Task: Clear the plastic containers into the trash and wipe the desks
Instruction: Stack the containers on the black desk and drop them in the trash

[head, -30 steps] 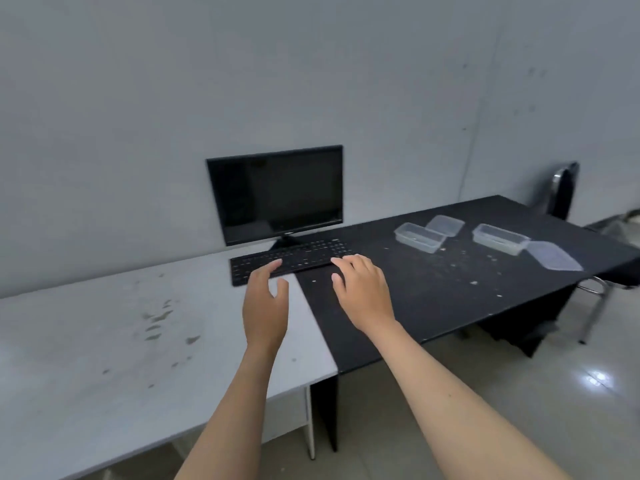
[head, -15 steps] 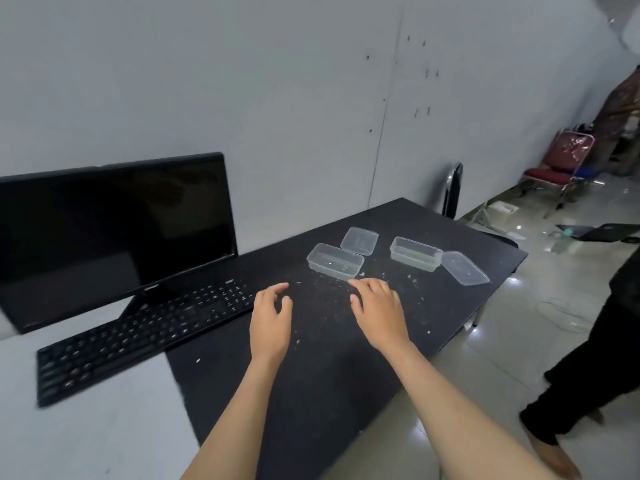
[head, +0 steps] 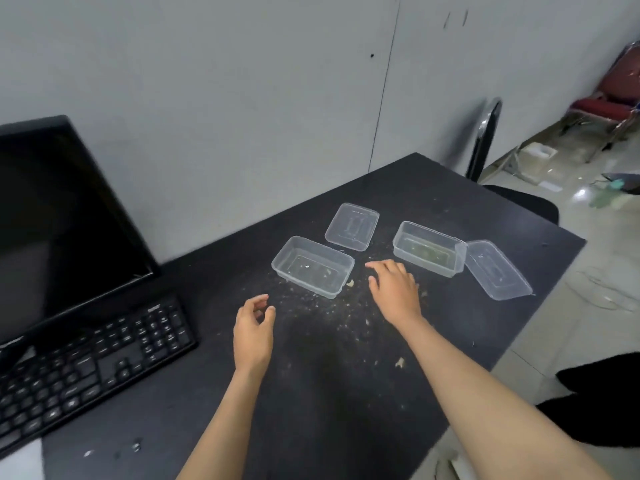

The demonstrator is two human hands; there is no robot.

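Two clear plastic containers lie on the black desk (head: pixel 346 393): the left container (head: pixel 313 266) and the right container (head: pixel 428 248), which holds greenish residue. A loose lid (head: pixel 352 226) lies behind the left one and a second lid (head: pixel 496 269) leans off the right one's far side. Crumbs are scattered across the desk between them. My left hand (head: pixel 254 332) hovers empty, fingers curled apart, just short of the left container. My right hand (head: pixel 394 289) hovers between the two containers, fingers spread, touching neither.
A black monitor (head: pixel 59 220) and keyboard (head: pixel 86 368) stand at the left. A black chair (head: pixel 488 143) sits behind the desk's far corner, a red chair (head: pixel 613 98) farther right. Someone's dark-clad legs (head: pixel 602 403) stand at the right edge. A white desk corner (head: pixel 20 462) shows lower left.
The view has swung right and closer to the black desk. Both hands have moved forward from the keyboard area to just before the containers, still empty.
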